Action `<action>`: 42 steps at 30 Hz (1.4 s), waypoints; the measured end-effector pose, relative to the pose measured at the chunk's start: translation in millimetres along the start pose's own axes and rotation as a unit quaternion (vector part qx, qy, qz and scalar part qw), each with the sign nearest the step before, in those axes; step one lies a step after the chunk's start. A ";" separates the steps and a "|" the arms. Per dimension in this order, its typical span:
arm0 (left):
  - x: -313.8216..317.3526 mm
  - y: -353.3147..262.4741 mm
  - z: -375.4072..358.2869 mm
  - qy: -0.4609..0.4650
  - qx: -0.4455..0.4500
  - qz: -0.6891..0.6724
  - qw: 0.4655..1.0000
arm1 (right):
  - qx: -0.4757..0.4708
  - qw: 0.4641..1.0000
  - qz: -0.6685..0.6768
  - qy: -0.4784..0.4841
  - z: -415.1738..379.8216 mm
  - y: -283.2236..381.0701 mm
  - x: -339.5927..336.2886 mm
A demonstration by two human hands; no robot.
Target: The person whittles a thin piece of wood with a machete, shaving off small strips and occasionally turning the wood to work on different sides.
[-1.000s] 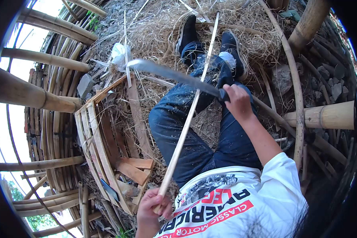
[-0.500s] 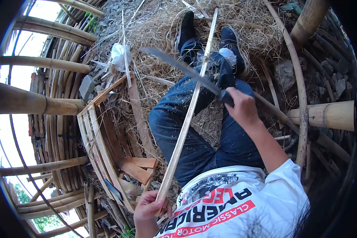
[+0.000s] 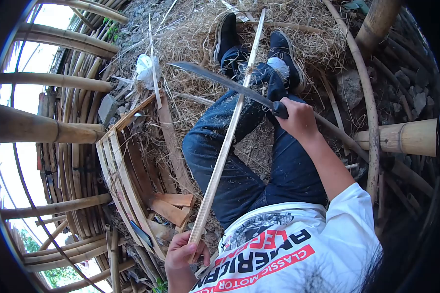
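- Paring along the bamboo strip (image 3: 219, 168) with the machete (image 3: 220, 81) appears to be the step in hand; a shallow blade angle and light, even pressure should suit so slender a piece.
- Left hand (image 3: 185, 253): its grip is closed around the strip's near end, beside the hip. A firm hold here should prevent twisting.
- Right hand (image 3: 298, 119): its grip is wrapped around the black handle. The blade points toward the wearer's left and crosses the strip above the shins; whether the edge bites cannot be told.
- Strip position: it runs from the left hand over the jeans (image 3: 205, 141) toward the shoes (image 3: 226, 36). The legs lie close beneath the blade, so strokes are best short and directed away from the body.
- Work surface: no table is in use; the wearer sits low, and a thick mat of curled shavings (image 3: 322, 44) covers the ground around the feet.
- Surroundings: a slatted wooden crate (image 3: 120, 171) and a white plastic bag (image 3: 145, 70) lie to the left. Bamboo poles (image 3: 396, 139) frame both sides; daylight enters between those on the left.
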State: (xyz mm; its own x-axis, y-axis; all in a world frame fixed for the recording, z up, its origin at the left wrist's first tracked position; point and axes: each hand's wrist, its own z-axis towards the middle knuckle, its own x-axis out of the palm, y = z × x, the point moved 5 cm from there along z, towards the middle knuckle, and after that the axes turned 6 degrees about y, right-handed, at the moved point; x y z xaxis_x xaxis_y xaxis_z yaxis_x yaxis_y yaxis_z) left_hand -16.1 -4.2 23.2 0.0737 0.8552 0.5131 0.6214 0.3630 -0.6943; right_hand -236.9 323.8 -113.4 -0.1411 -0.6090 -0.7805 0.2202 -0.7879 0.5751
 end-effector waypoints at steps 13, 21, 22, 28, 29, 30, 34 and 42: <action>-3.3 4.7 -0.7 0.038 -0.031 0.007 0.999 | 0.015 1.000 -0.025 -0.004 14.3 -5.1 7.2; -13.8 20.6 -10.1 0.121 -0.029 -0.125 0.984 | -0.067 0.998 -0.005 -0.016 -2.1 21.0 6.3; -9.9 13.8 -14.0 0.076 -0.010 -0.109 0.991 | -0.049 0.999 -0.017 -0.014 3.0 12.5 7.6; -10.9 24.1 -1.9 0.163 0.003 -0.140 0.977 | 0.052 0.998 -0.028 -0.032 21.4 -12.8 3.0; -2.7 18.8 1.7 0.218 0.023 -0.185 0.958 | 0.056 0.998 -0.015 -0.031 14.7 -5.6 -0.6; -5.3 20.4 3.0 0.223 0.030 -0.190 0.956 | 0.037 0.998 -0.003 -0.043 8.8 1.7 -2.6; 4.7 13.8 14.4 0.210 0.050 -0.186 0.959 | -0.041 0.998 0.043 -0.038 -7.8 25.8 6.8; 12.4 28.0 11.1 0.203 0.071 -0.286 0.934 | 0.095 0.995 -0.027 -0.025 27.3 -20.9 17.3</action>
State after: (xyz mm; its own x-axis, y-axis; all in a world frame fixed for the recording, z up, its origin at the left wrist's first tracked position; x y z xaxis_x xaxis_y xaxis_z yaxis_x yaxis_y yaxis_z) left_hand -6.5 20.7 4.5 0.0690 0.3070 0.9492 0.5422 0.7871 -0.2940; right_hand -270.3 327.3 -132.2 -0.1962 -0.5657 -0.8010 0.0257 -0.8195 0.5725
